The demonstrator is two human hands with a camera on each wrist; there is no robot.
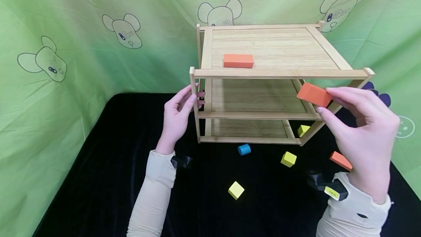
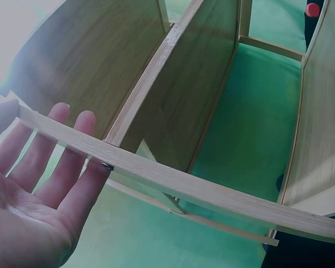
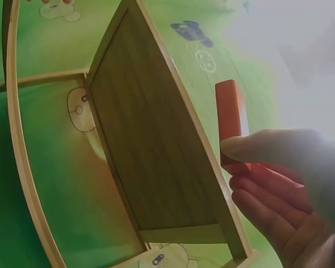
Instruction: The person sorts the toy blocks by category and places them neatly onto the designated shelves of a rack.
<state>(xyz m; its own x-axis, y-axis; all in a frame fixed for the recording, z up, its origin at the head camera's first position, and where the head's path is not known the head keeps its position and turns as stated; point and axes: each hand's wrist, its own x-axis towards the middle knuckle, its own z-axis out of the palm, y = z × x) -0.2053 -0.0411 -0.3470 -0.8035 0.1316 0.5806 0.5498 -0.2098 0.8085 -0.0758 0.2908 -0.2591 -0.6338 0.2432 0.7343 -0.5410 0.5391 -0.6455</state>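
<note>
My right hand [image 1: 368, 131] pinches an orange rectangular block [image 1: 314, 94] between thumb and fingers. The block is tilted and in front of the right end of a three-tier wooden shelf [image 1: 279, 73], just below its top board. In the right wrist view the same block [image 3: 230, 120] stands out past the thumb, apart from the boards. My left hand [image 1: 177, 114] holds the shelf's front left post, thumb on the near side and fingers behind it; the left wrist view shows those fingers [image 2: 72, 145] beyond the post. A second orange block [image 1: 238, 61] lies on the top board near its front rail.
On the black cloth [image 1: 204, 207] before the shelf lie a blue cylinder [image 1: 244, 149], a yellow cube [image 1: 288, 159] and a nearer yellow cube [image 1: 236, 190]. Another yellow block [image 1: 303, 130] is by the right post. An orange block [image 1: 341, 160] is partly hidden by my right hand.
</note>
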